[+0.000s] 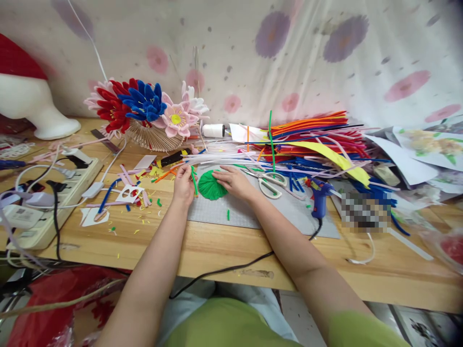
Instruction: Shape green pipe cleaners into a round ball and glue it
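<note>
My left hand (184, 186) is closed, its fingers pinching a short green pipe cleaner (195, 181) that stands nearly upright. Just right of it a round green lily-pad-like piece (209, 189) with ridged lines lies on the grey cutting mat (231, 219). My right hand (233, 181) rests on the right part of this green piece, fingers stretched out and covering some of it. Scissors (270, 185) with pale handles lie beyond my right hand. A small green scrap (228, 215) is on the mat near me.
A blue glue gun (320, 200) stands at the right, its black cord (231, 267) running over the table edge. Pipe cleaners (311, 127) are heaped behind. A power strip (54, 207) is at the left, fuzzy flowers (144, 103) in a woven basket (154, 137) at the back.
</note>
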### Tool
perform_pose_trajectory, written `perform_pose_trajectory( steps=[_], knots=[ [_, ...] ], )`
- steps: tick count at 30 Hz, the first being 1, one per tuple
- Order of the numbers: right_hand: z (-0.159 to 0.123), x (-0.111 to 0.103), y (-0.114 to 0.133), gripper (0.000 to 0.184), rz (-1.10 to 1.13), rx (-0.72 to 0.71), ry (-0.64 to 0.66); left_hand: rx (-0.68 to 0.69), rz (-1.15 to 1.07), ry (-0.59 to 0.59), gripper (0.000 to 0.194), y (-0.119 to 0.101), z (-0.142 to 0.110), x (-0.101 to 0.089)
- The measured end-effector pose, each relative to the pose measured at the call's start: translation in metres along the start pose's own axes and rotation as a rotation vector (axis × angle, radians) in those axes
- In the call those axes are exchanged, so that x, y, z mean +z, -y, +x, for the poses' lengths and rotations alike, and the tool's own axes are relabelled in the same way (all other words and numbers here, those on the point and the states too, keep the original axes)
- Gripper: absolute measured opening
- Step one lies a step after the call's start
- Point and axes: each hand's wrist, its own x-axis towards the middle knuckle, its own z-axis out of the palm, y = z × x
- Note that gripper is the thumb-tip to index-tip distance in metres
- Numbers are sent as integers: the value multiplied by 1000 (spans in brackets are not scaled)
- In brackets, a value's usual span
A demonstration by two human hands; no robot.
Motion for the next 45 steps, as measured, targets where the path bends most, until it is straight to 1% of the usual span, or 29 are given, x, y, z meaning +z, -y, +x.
perform_pose_trajectory(
  steps=[2,4,7,9,10,12,14,16,18,19,21,22,24,25,28,31,35,38,41,43,45],
  knots=[
    [0,-1,1,31,-24,-5,-9,25,3,12,20,1,-1,1],
    [0,-5,5,32,-32,-9,-48,42,17,28,23,4,-5,3],
    [1,-12,18,44,-9,-25,-118,14,74,61,27,13,-13,8],
    [2,-13,27,52,10,-66,-102,-14,117,72,28,20,-19,12],
    [1,-13,31,50,11,-85,-85,-22,134,75,28,24,-22,14],
    [-1,-13,35,36,12,-98,-77,-29,164,89,28,29,-28,18],
    [-4,-13,34,19,46,-64,-129,-32,204,124,28,31,-33,21],
    [-9,-13,31,13,147,5,-208,-32,261,171,28,32,-37,23],
    [-15,-13,27,15,299,93,-275,-15,324,198,28,32,-40,24],
    [-19,-13,25,17,375,133,-289,-2,349,202,28,33,-42,25],
    [-26,-10,23,25,480,191,-285,13,372,196,29,34,-46,27],
    [-29,-9,22,30,498,209,-273,7,372,196,30,35,-48,28],
    [-33,-7,21,35,485,229,-256,-28,359,207,31,38,-51,31],
    [-35,-6,21,34,470,235,-260,-49,348,214,31,39,-52,32],
    [-35,-8,20,19,454,237,-282,-97,316,234,32,41,-52,34],
    [-33,-10,20,12,466,248,-348,-124,311,250,33,41,-51,34],
    [-30,-9,21,13,508,262,-446,-90,360,278,32,43,-50,32],
    [-27,-11,22,12,495,257,-437,-40,478,316,28,45,-48,29],
    [-26,-15,21,13,449,239,-399,-29,586,368,27,46,-48,28],
    [-25,-16,18,15,465,227,-381,-58,575,400,28,46,-49,28],
    [-24,-16,15,17,531,229,-380,-124,522,420,30,45,-50,30]
  ],
)
